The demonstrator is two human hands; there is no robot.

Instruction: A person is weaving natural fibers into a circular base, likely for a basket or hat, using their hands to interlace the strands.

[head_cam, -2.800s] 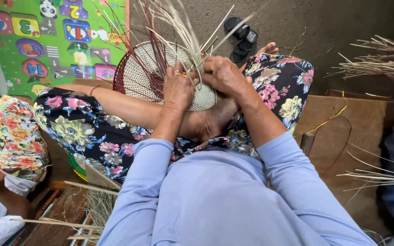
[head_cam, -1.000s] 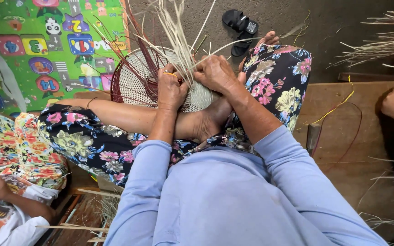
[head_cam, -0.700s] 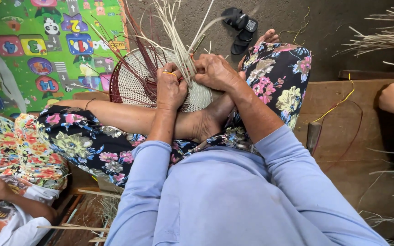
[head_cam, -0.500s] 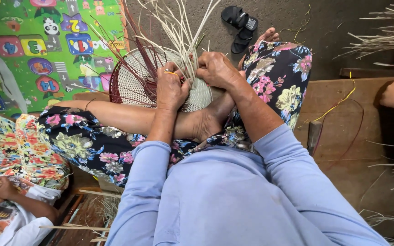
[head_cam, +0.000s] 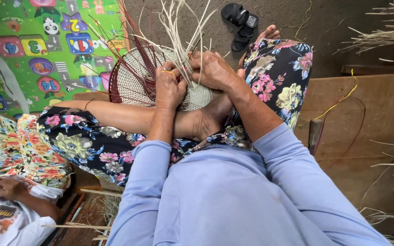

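Observation:
A round woven basket base (head_cam: 135, 82), pale in the middle with dark red strands at its rim, rests against my crossed legs. Pale straw strands (head_cam: 178, 32) stick up from it in a loose bunch. My left hand (head_cam: 168, 86) presses on the weave and pinches strands near its middle. My right hand (head_cam: 213, 70) is closed around the bunch of pale strands just to the right. The two hands almost touch. My bare foot (head_cam: 206, 120) lies under the basket.
A green play mat (head_cam: 37, 50) covers the floor at the left. Black sandals (head_cam: 240, 20) lie at the far side. A wooden board (head_cam: 356, 123) with loose straw and a yellow strand sits right. Another person in flowered clothes (head_cam: 14, 150) sits at lower left.
My hands have stayed on the weave, shifting only slightly. The upright pale strands have swayed and spread. A limb seen at the right edge earlier is out of view now.

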